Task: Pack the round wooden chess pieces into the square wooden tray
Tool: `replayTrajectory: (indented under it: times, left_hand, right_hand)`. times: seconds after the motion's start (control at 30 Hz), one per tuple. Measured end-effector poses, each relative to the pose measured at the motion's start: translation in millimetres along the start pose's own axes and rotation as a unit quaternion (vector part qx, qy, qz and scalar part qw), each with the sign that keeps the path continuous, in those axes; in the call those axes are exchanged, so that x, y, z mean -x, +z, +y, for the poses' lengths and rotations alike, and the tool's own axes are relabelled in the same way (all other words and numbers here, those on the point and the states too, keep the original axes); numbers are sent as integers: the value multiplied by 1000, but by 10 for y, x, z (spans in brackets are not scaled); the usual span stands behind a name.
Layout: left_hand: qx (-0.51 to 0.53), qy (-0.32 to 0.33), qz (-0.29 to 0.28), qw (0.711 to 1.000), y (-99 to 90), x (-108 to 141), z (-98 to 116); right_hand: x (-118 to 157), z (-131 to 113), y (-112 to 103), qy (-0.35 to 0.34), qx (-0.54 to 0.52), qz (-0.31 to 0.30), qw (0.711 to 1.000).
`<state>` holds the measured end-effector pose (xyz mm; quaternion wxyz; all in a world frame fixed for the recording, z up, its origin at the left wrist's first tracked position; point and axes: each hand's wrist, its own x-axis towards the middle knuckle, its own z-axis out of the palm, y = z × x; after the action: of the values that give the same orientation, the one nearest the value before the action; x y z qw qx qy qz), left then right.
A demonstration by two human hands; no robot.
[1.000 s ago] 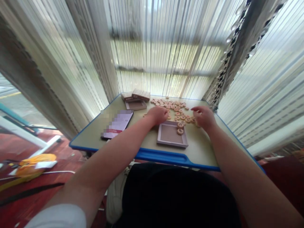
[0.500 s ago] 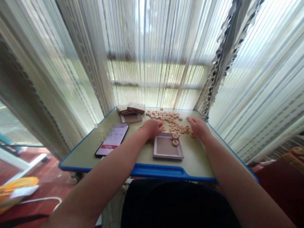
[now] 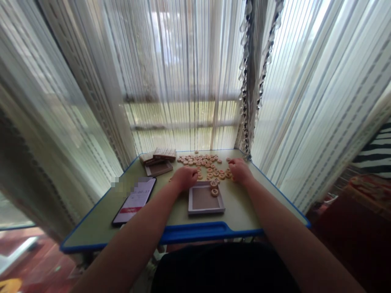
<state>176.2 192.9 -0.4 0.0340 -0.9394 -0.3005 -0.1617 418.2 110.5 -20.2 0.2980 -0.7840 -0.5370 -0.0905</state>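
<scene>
Many round wooden Chinese chess pieces (image 3: 203, 159) lie spread over the far middle of the table. My left hand (image 3: 185, 178) is closed just behind the back left corner of a shallow box tray (image 3: 191, 206), beside some pieces; what its fingers hold, if anything, is hidden. To the right of the scattered pieces, my right hand (image 3: 240, 170) is closed too, its curled fingers next to a few of them. I cannot make out whether a piece is inside it. In the tray's right side rests one piece (image 3: 214, 192), with another piece (image 3: 214, 184) at the back edge.
A phone (image 3: 134, 201) with a timer on its screen lies left of my left forearm. Behind it are a second open box part (image 3: 159, 168) and stacked flat boxes (image 3: 164, 153). The table has a blue rim (image 3: 195, 232), and curtains (image 3: 183, 81) hang beyond it.
The view has turned to the right, so everything sits further left and lower. My right fingers have curled in. My left hand stays closed by the tray's back corner.
</scene>
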Motion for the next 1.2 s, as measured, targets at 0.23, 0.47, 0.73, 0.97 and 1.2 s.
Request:
replayTrajectory:
  times: [0.23, 0.47, 0.73, 0.97, 1.2]
  left_hand:
    - [16, -7, -3, 1000, -9, -12, 10]
    - [13, 3, 11, 1000, 9, -6, -15]
    - [10, 1, 4, 1000, -12, -1, -8]
    - [18, 14, 26, 999, 49, -10, -44]
    - [30, 22, 29, 999, 70, -25, -59]
  right_hand:
    - [33, 5, 17, -27, 9, -84, 996]
    - [16, 56, 15, -50, -27, -106, 993]
    - [44, 32, -47, -75, -16, -159, 984]
    - [37, 37, -73, -40, 10, -229, 973]
    - [16, 41, -95, -77, -15, -237, 968]
